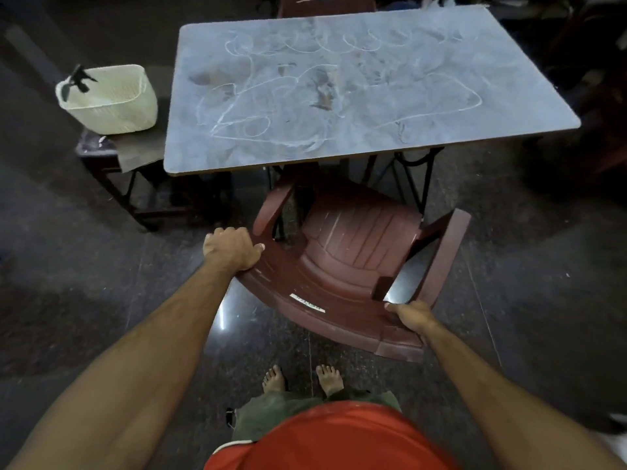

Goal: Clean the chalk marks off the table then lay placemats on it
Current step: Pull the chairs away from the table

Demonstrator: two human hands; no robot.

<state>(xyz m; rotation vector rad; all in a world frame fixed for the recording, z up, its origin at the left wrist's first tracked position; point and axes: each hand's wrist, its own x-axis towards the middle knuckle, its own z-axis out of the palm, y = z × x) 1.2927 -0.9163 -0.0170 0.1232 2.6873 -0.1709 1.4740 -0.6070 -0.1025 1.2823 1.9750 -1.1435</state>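
The rectangular grey table with rounded corners (369, 89) fills the upper middle of the view, toward twelve o'clock from the person, and its dull, mottled top is covered with white chalk marks (339, 96): a row of loops along the far edge, larger wandering outlines across the middle, and a small oval near the front left; darker smudges sit among them. Dark metal legs show under its near edge. Just in front of it, partly tucked beneath, stands a maroon moulded plastic armchair (353, 266) turned askew. The left hand (234, 247) grips the top of the chair's backrest at its ten o'clock corner, fingers curled over the far side and thumb on the near face; the right hand (409, 315) holds the backrest rim at four o'clock, thumb on top, its fingers hidden behind. At nine o'clock from the table a pale woven plastic basket (112, 100) rests on a low dark bench (101, 154), beside a grey cloth (139, 149). The floor (68, 266) is dark, glossy speckled stone, and the surrounding room is dim. The person's bare feet (302, 379) stand behind the chair.
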